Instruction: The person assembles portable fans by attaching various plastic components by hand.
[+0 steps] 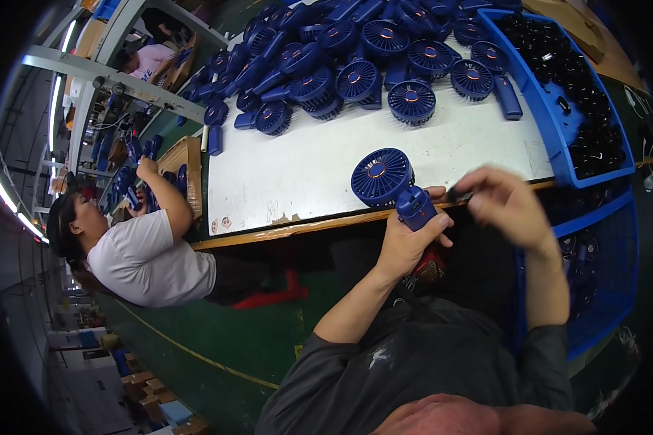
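Note:
My left hand point(406, 246) grips the handle of a dark blue handheld fan point(379, 176) at the table's near edge. The fan's round grille, with an orange-ringed centre, faces up. To its right, my right hand point(506, 209) is slightly blurred, its fingers bent and pinched around a small black part point(453, 193) close to the fan's handle. The part's exact kind cannot be made out. Many similar blue fans point(411, 100) lie heaped across the far side of the white table point(297, 170).
A blue tray point(559, 156) of small black parts stands at the table's right end. Below it sits a blue crate point(617, 290) holding more fans. At left, a co-worker point(149, 250) in a white shirt handles blue fans beside a cardboard box point(191, 163).

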`<state>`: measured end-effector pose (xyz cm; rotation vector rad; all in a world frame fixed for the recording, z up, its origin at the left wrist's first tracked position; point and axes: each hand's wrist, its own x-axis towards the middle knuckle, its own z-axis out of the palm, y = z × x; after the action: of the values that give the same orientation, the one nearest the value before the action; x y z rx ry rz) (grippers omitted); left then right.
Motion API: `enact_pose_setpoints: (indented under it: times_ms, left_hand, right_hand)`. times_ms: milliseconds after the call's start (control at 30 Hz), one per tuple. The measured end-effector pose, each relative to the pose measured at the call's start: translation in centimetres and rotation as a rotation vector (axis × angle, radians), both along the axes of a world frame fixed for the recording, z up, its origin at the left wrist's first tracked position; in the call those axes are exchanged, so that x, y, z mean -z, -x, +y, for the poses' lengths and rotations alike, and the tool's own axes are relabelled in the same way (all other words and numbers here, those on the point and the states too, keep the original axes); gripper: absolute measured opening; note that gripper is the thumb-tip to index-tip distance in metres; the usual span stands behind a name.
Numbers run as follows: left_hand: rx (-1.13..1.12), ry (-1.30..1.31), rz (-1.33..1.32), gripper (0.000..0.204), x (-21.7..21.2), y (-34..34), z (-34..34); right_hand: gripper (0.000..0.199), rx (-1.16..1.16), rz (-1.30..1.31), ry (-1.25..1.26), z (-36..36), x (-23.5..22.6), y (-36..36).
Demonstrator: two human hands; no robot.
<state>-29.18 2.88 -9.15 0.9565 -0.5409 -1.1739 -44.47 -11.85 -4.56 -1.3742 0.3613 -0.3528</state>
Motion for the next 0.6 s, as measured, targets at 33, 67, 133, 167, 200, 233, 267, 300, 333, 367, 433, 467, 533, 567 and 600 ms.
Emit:
enact_pose_setpoints:
  times_ms: [33, 67, 133, 167, 200, 233, 267, 300, 333, 367, 433, 467, 533, 567, 600]
  left_hand:
    - [0.005, -0.005, 0.013, 0.04, 0.3, 0.1, 0.0]
    - [-0.028, -0.009, 0.037, 0.037, 0.0, 0.0, 0.1]
    - [-0.06, -0.021, 0.039, 0.035, 0.6, -0.5, 0.6]
    - [-0.078, -0.037, 0.023, 0.035, 0.6, -0.7, 0.8]
    - [-0.085, -0.039, 0.023, 0.035, 0.6, -0.7, 1.0]
    - [-0.1, -0.045, 0.03, 0.035, 0.5, -0.7, 1.2]
    - [-0.114, -0.049, 0.037, 0.034, 0.5, -0.7, 1.4]
    - [-0.123, -0.048, -0.002, 0.033, 0.6, -0.5, 1.5]
    - [-0.132, -0.047, -0.042, 0.033, 0.8, -0.3, 1.7]
    - [-0.136, -0.039, -0.067, 0.031, 1.0, 0.0, 1.8]
    - [-0.186, -0.061, -0.168, 0.031, 1.2, 0.6, 1.9]
    - [-0.203, -0.07, -0.207, 0.029, 1.5, 0.8, 2.0]
    - [-0.292, -0.01, -0.529, 0.028, 2.4, 1.1, 2.2]
    - [-0.271, 0.003, -0.537, 0.024, 2.6, 1.3, 2.4]
    - [-0.26, 0.089, -0.702, 0.024, 2.2, 1.1, 2.3]
  right_hand:
    - [0.023, 0.003, -0.023, -0.099, 1.9, 0.9, -0.3]
    - [0.023, 0.058, -0.085, -0.131, 3.3, 1.1, -0.8]
    - [0.025, 0.205, -0.088, 0.253, 4.4, 2.0, -1.4]
    - [0.028, 0.192, -0.02, 0.607, 4.3, 1.3, -0.9]
    - [0.028, 0.231, -0.048, 0.778, 4.5, 1.3, -1.2]
    - [0.028, 0.27, -0.078, 0.95, 4.7, 1.4, -1.5]
    - [0.026, 0.248, -0.074, 1.012, 4.7, 1.1, -1.6]
    - [0.025, 0.265, -0.056, 0.96, 4.6, 1.2, -1.5]
    - [0.025, 0.282, -0.039, 0.907, 4.4, 1.4, -1.5]
    - [0.021, 0.293, 0.046, 0.725, 4.4, 1.1, -1.6]
    - [0.018, 0.28, 0.112, 0.49, 4.4, 1.9, -1.6]
    - [0.016, 0.264, 0.178, 0.25, 4.3, 2.8, -1.6]
    - [0.015, 0.277, 0.162, 0.154, 4.5, 4.6, -1.4]
    - [0.016, 0.263, 0.145, 0.014, 4.8, 5.1, -1.2]
    - [0.017, 0.249, 0.129, -0.127, 5.1, 5.3, -1.2]
